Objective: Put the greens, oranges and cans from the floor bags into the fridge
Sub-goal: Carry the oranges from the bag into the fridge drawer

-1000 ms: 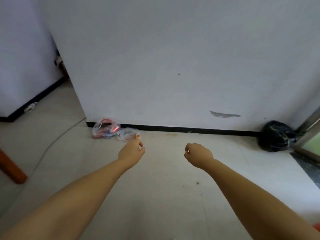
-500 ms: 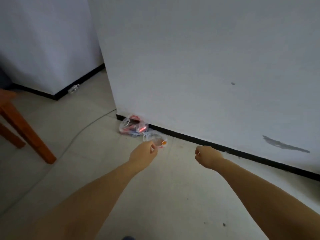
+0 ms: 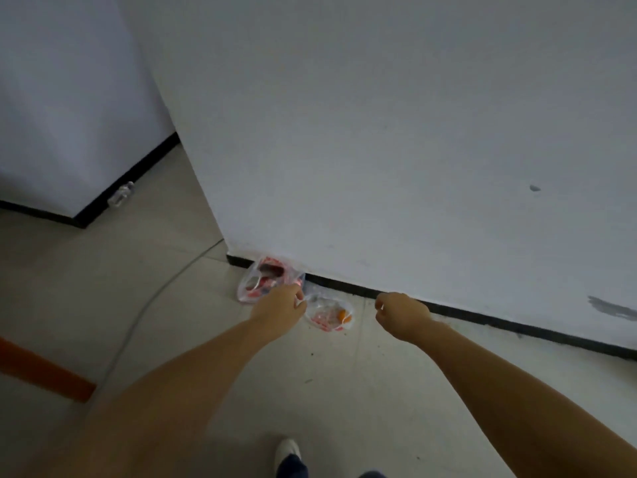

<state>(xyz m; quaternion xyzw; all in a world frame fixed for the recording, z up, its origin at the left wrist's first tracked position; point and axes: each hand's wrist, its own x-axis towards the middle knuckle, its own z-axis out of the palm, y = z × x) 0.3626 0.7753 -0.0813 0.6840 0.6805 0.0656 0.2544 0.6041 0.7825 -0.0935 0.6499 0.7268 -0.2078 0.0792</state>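
Two clear plastic bags lie on the floor against the black skirting at the wall corner. The left bag (image 3: 263,279) has red print and dark contents. The right bag (image 3: 329,315) is smaller and shows an orange piece inside. My left hand (image 3: 279,308) is held out in the air with its fingers curled and holds nothing; in the view it overlaps the left bag's lower edge. My right hand (image 3: 400,312) hangs just right of the smaller bag, also curled and holding nothing. No fridge is in view.
A grey cable (image 3: 155,298) runs across the tiled floor at the left. An orange-brown wooden leg (image 3: 44,374) crosses the lower left. A clear bottle (image 3: 120,194) lies by the far skirting. My shoe (image 3: 287,450) shows at the bottom.
I have stepped closer to the bags, and the view has swung left, so the black bag at the right is out of sight. Both hands keep their curled pose.
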